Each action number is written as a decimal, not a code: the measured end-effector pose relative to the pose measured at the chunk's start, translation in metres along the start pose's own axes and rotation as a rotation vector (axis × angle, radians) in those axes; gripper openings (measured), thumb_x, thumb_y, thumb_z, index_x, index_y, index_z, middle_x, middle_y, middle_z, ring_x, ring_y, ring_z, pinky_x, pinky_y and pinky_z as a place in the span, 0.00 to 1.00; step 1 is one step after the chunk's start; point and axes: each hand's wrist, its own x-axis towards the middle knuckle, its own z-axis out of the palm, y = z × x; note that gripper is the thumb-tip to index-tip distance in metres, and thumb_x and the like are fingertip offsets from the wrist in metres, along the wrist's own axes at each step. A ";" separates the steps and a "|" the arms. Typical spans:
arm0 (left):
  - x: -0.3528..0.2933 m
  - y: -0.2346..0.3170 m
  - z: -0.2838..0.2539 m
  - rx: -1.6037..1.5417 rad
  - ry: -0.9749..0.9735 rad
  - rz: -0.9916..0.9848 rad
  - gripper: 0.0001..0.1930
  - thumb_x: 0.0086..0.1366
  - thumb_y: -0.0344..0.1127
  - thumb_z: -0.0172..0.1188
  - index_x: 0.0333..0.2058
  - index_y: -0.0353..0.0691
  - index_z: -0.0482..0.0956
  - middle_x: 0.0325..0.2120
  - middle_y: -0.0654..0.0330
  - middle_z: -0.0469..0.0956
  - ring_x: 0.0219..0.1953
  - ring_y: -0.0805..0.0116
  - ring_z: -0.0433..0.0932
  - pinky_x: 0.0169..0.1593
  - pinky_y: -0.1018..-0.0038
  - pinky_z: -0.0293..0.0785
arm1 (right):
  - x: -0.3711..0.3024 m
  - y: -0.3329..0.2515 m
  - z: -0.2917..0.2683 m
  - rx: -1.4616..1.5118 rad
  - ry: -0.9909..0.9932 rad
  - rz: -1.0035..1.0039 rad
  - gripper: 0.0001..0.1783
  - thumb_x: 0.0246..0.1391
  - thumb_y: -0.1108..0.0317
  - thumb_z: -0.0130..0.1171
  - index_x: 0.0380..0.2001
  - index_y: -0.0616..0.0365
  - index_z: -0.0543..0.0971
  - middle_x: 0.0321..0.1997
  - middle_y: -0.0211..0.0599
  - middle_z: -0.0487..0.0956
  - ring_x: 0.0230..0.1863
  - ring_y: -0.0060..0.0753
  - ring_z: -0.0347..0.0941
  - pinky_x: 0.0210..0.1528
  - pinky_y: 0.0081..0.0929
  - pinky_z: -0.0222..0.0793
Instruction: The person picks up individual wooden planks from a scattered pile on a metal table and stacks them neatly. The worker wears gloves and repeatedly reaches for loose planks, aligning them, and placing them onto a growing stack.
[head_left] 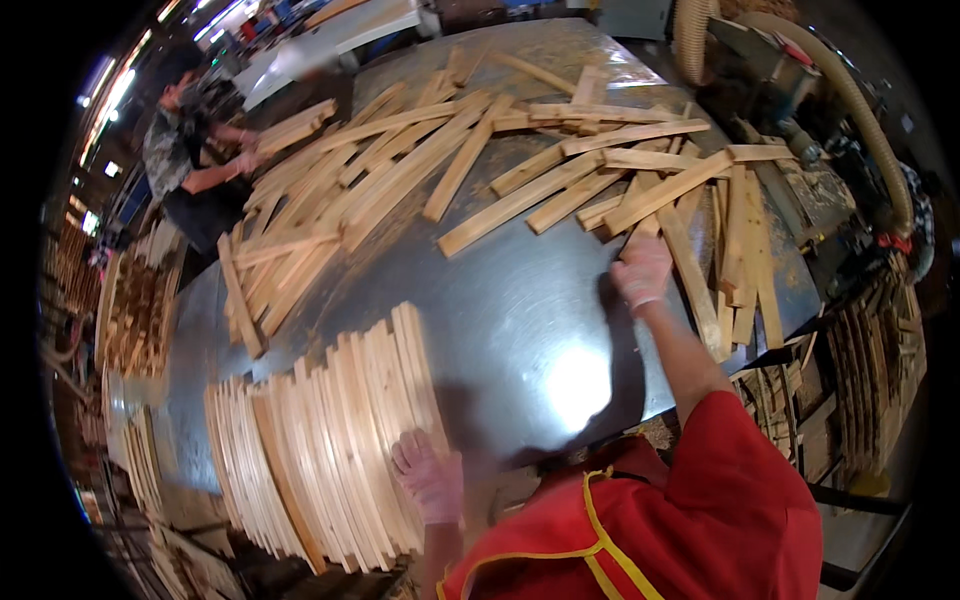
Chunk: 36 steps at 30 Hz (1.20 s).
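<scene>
A dark metal table [500, 310] carries a loose heap of wooden strips [400, 170]. My right hand [643, 272], in a pale pinkish glove, is closed on the near end of a wooden strip [648, 226] at the right side of the heap. Part of that strip lies hidden under others. At the near left, many wooden strips stand packed side by side in a row [340, 430]. Against the right end of this row rests my left hand [428, 478], gloved too, its fingers stretched out over the last strips.
Across the table at the far left, a person [190, 150] holds several strips [297, 126]. Stacked wood [880, 370] stands off the right edge, more [140, 310] off the left. A ribbed hose [880, 90] and machinery stand at the far right.
</scene>
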 end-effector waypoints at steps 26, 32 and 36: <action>0.044 0.147 0.019 -0.337 -0.525 -0.266 0.50 0.56 0.42 0.68 0.76 0.44 0.56 0.55 0.46 0.76 0.56 0.46 0.79 0.61 0.57 0.77 | 0.113 -0.047 -0.034 -0.079 -0.764 -0.607 0.46 0.40 0.46 0.77 0.64 0.50 0.78 0.51 0.51 0.86 0.54 0.53 0.82 0.55 0.44 0.77; 0.023 0.077 0.012 -0.487 -0.370 -0.368 0.36 0.55 0.37 0.70 0.64 0.44 0.70 0.55 0.46 0.75 0.58 0.45 0.78 0.61 0.55 0.77 | 0.015 -0.100 0.116 0.612 -0.755 -0.049 0.27 0.59 0.54 0.70 0.54 0.63 0.79 0.44 0.48 0.87 0.43 0.46 0.84 0.49 0.41 0.77; -0.015 0.057 0.030 -0.443 -0.154 -0.298 0.31 0.58 0.34 0.68 0.62 0.43 0.73 0.52 0.53 0.76 0.57 0.50 0.79 0.58 0.57 0.78 | -0.102 -0.172 0.121 0.852 -0.851 0.091 0.19 0.65 0.59 0.65 0.50 0.62 0.79 0.41 0.39 0.85 0.40 0.34 0.79 0.45 0.36 0.77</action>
